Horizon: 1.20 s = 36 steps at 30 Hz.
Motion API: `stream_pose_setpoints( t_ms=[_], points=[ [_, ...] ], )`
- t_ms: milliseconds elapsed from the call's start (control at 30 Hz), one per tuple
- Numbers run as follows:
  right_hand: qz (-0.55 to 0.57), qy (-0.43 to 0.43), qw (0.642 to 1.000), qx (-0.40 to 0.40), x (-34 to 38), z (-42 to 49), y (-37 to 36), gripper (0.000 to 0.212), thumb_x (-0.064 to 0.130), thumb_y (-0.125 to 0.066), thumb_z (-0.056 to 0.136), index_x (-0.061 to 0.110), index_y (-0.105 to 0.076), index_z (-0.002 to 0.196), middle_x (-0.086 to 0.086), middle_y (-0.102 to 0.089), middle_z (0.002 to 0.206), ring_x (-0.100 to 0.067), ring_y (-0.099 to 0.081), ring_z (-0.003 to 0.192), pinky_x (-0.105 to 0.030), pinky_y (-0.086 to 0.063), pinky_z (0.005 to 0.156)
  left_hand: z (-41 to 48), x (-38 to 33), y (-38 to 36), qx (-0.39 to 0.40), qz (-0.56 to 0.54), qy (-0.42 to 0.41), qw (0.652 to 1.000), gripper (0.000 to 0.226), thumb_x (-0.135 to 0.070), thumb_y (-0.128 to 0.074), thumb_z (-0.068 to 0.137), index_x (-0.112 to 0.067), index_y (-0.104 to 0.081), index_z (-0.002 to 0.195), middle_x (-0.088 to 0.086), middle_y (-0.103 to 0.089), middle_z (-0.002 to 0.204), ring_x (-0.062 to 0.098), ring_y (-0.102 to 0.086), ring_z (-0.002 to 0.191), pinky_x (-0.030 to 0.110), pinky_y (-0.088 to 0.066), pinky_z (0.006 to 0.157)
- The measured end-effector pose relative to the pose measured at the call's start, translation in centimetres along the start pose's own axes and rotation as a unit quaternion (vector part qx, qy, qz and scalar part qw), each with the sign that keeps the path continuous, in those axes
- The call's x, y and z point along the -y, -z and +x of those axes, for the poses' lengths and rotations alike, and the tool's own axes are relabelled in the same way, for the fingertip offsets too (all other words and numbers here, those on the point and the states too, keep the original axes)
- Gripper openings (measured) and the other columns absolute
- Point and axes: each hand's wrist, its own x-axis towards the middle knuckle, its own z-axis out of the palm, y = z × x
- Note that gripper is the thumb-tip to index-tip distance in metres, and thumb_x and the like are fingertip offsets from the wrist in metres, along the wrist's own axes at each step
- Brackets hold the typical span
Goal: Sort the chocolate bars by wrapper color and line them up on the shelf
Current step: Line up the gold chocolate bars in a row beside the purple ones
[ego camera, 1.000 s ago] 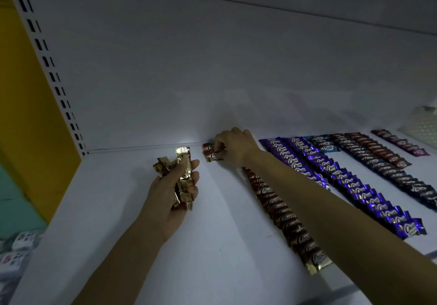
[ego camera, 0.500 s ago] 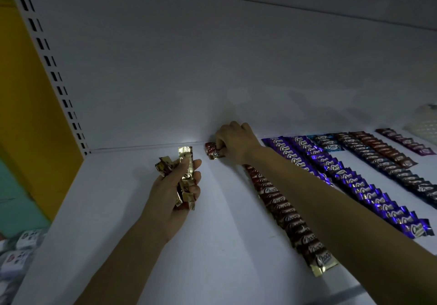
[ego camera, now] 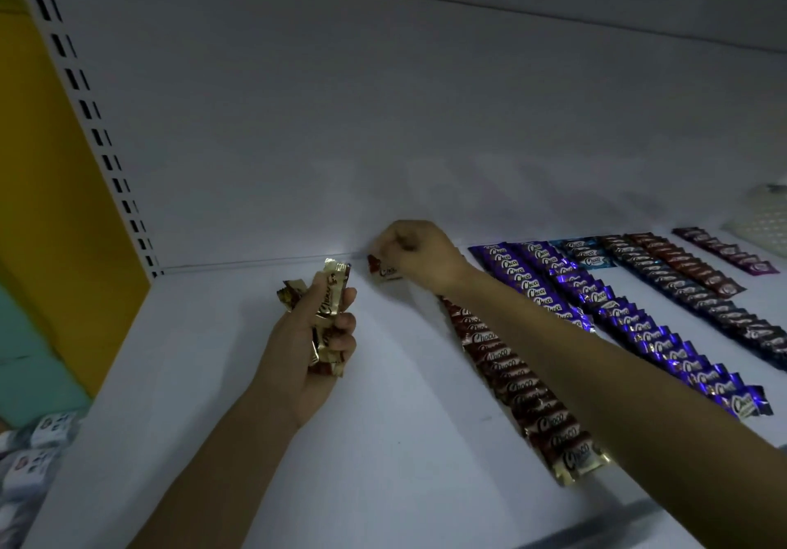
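My left hand grips a bunch of gold-edged brown chocolate bars above the white shelf. My right hand reaches to the back of the shelf with fingers curled, pinching a brown bar at the far end of the brown row. That row runs from the back wall toward the front edge, partly hidden under my right forearm. To its right lie purple rows, a short light-blue group, dark rows and a short maroon row.
The shelf's back wall stands right behind my right hand. A slotted upright and a yellow panel bound the left side. White boxes sit below at lower left. A pale perforated object lies at far right.
My right hand has curled tighter at the back of the shelf, and the brown bar under it has shifted slightly. My left hand has stayed in place with its bunch.
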Motion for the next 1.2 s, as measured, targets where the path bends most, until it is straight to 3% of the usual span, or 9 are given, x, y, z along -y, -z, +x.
stream_pose_setpoints(
  t_ms=[67, 167, 400, 533, 667, 867, 967, 1100, 1200],
  points=[
    [0.142, -0.022, 0.986, 0.086, 2.3, -2.1, 0.6, 0.007, 0.022, -0.06, 0.092, 0.017, -0.065, 0.096, 0.006, -0.064, 0.082, 0.005, -0.06, 0.063, -0.009, -0.044, 0.056, -0.1, 0.0, -0.1, 0.015, 0.016, -0.001, 1.0, 0.027, -0.036, -0.058, 0.08, -0.016, -0.062, 0.098, -0.005, -0.061, 0.076, 0.001, -0.041, 0.046, 0.01, -0.029, 0.035],
    [0.157, 0.013, 0.976, 0.15, 3.5, -3.9, 1.0, 0.013, 0.006, -0.064, 0.089, 0.017, -0.065, 0.095, 0.005, -0.066, 0.079, 0.008, -0.058, 0.059, -0.005, -0.038, 0.05, -0.5, 0.0, -0.4, 0.036, 0.049, 0.0, 0.998, 0.029, -0.037, -0.057, 0.081, -0.015, -0.064, 0.097, -0.004, -0.061, 0.075, 0.001, -0.041, 0.045, 0.01, -0.03, 0.034],
    [0.188, -0.024, 0.982, 0.019, 0.7, -4.8, 3.3, 0.01, 0.0, -0.064, 0.086, 0.01, -0.065, 0.084, -0.003, -0.066, 0.073, -0.008, -0.058, 0.057, -0.02, -0.045, 0.057, -0.5, -0.1, -0.4, 0.002, 0.007, 0.001, 1.0, 0.027, -0.036, -0.06, 0.084, -0.012, -0.06, 0.097, 0.0, -0.062, 0.079, 0.003, -0.042, 0.048, 0.012, -0.032, 0.035],
    [-0.006, 0.044, 0.999, -0.003, -1.4, -5.4, 3.4, 0.016, -0.003, -0.067, 0.081, 0.012, -0.067, 0.077, 0.0, -0.067, 0.072, -0.011, -0.062, 0.066, -0.024, -0.051, 0.067, -0.5, -0.2, -0.3, -0.019, -0.01, -0.005, 1.0, 0.019, -0.032, -0.058, 0.089, -0.015, -0.057, 0.095, 0.0, -0.059, 0.08, 0.004, -0.04, 0.052, 0.012, -0.033, 0.037],
    [-0.275, 0.113, 0.952, 0.07, -2.5, -5.9, 3.0, 0.024, 0.002, -0.061, 0.079, 0.02, -0.076, 0.085, 0.001, -0.071, 0.089, -0.017, -0.058, 0.087, -0.028, -0.043, 0.078, -0.8, -0.2, -0.5, -0.012, -0.001, -0.007, 1.0, 0.022, -0.032, -0.063, 0.08, -0.016, -0.056, 0.094, -0.001, -0.058, 0.078, 0.003, -0.04, 0.052, 0.011, -0.033, 0.037],
    [-0.282, 0.076, 0.956, 0.03, -1.8, -5.2, 2.4, 0.021, 0.018, -0.055, 0.087, 0.02, -0.072, 0.099, -0.001, -0.07, 0.104, -0.025, -0.055, 0.104, -0.037, -0.042, 0.091, -0.7, -0.3, -0.6, -0.034, -0.027, -0.012, 0.999, 0.007, -0.016, -0.059, 0.087, -0.013, -0.055, 0.092, 0.004, -0.058, 0.085, 0.007, -0.044, 0.057, 0.014, -0.038, 0.042],
    [-0.331, 0.061, 0.939, 0.071, -1.8, -4.4, 1.1, 0.025, 0.034, -0.058, 0.089, 0.026, -0.07, 0.11, 0.0, -0.066, 0.112, -0.025, -0.05, 0.113, -0.035, -0.037, 0.096, -0.6, -0.2, -0.4, -0.052, -0.062, -0.022, 0.996, 0.027, 0.007, -0.044, 0.088, -0.012, -0.054, 0.104, 0.01, -0.056, 0.107, 0.011, -0.045, 0.067, 0.018, -0.045, 0.049],
    [-0.305, 0.046, 0.947, 0.088, -2.0, -3.3, 0.6, 0.009, 0.029, -0.067, 0.083, 0.029, -0.071, 0.09, 0.005, -0.062, 0.105, -0.02, -0.048, 0.109, -0.039, -0.035, 0.099, -0.2, 0.1, -0.1, -0.051, -0.07, -0.035, 0.996, 0.043, 0.016, -0.031, 0.089, -0.013, -0.055, 0.109, 0.015, -0.061, 0.113, 0.015, -0.057, 0.081, 0.022, -0.055, 0.06],
    [-0.319, 0.039, 0.944, 0.069, -1.9, -2.3, 0.7, 0.005, 0.029, -0.067, 0.084, 0.029, -0.065, 0.089, 0.006, -0.055, 0.1, -0.018, -0.046, 0.107, -0.028, -0.03, 0.089, -0.1, 0.1, -0.2, -0.058, -0.095, -0.038, 0.993, 0.039, 0.014, -0.034, 0.091, -0.011, -0.058, 0.11, 0.016, -0.063, 0.112, 0.018, -0.061, 0.091, 0.028, -0.055, 0.073]
  ],
)
